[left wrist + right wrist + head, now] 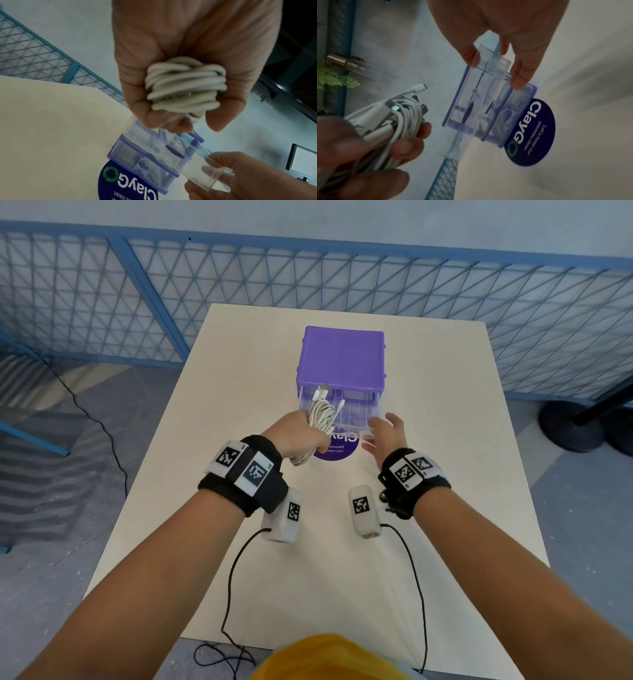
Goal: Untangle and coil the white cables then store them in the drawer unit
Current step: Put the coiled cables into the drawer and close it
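Setting: a person stood at a pale cream rectangular table, seen from a camera on their head, with both forearms reaching forward over it.
Drawer unit: a small purple plastic drawer unit with clear drawers stood on the table near its far end, its front facing the person.
Open drawer: a clear plastic drawer stuck out from the top of the unit toward the person; thin clear walls split it into compartments.
Left hand: the left hand was closed in a fist round a coiled bundle of white cables, just in front of the open drawer's left side.
Left fingers: the fingers curled tightly over the coil with the thumb pressed across it.
Cables: the bundle stood roughly upright in the fist; white plug ends rose from its top above the drawer's left compartment, and a loop hung below the hand. Whether the bundle touched the drawer could not be told.
Right hand: the right hand held the front right corner of the open drawer.
Right fingers: the fingers were fairly straight and slightly apart, thumb on one side of the clear front panel and fingertips on the other, pinching it lightly.
Sticker: a round dark purple sticker with white lettering lay flat on the table under the drawer's front edge.
Wrists: black wrist straps carrying white square-patterned tags wrapped both wrists.
Background: a blue metal mesh fence stood beyond the table.
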